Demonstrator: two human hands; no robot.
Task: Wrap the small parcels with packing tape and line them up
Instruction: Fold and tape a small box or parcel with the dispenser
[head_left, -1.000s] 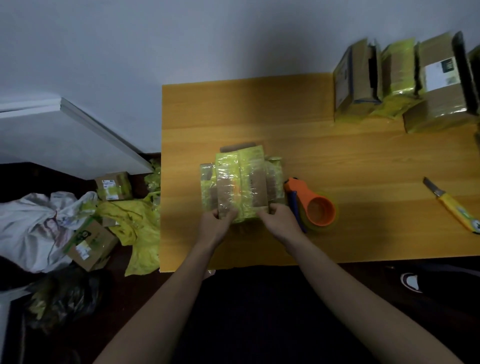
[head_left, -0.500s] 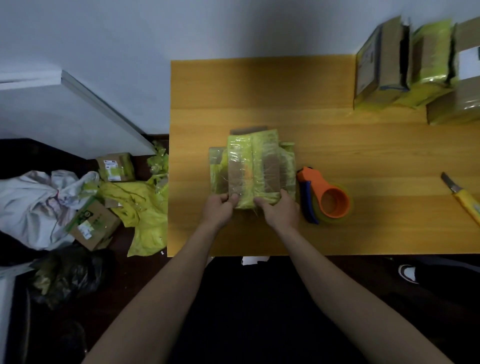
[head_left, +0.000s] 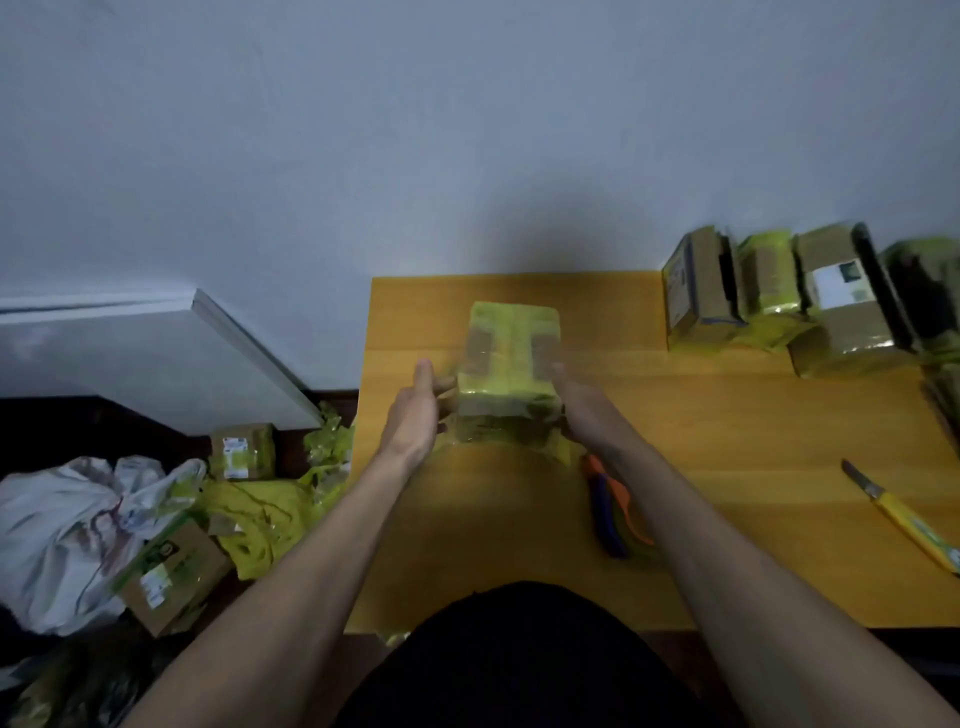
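Yellow-taped cardboard parcel (head_left: 511, 364) sat mid-worktop (head_left: 727, 467), betw. left hand (head_left: 413, 415) & right hand (head_left: 584, 410), each against one side. Orange tape dispenser (head_left: 613, 506) lay just right of & nearer than it, under right forearm. Row of taped cardboard parcels (head_left: 800, 301) stood at far right by wall. Yellow-handled utility knife (head_left: 904, 517) lay near right edge.

The right arm hides most of the tape dispenser (head_left: 613, 506); the held parcel (head_left: 511, 364) is motion-blurred.

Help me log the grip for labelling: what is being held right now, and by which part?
The taped yellow parcel, raised between both hands: left hand flat against its left side, right hand against its right side.
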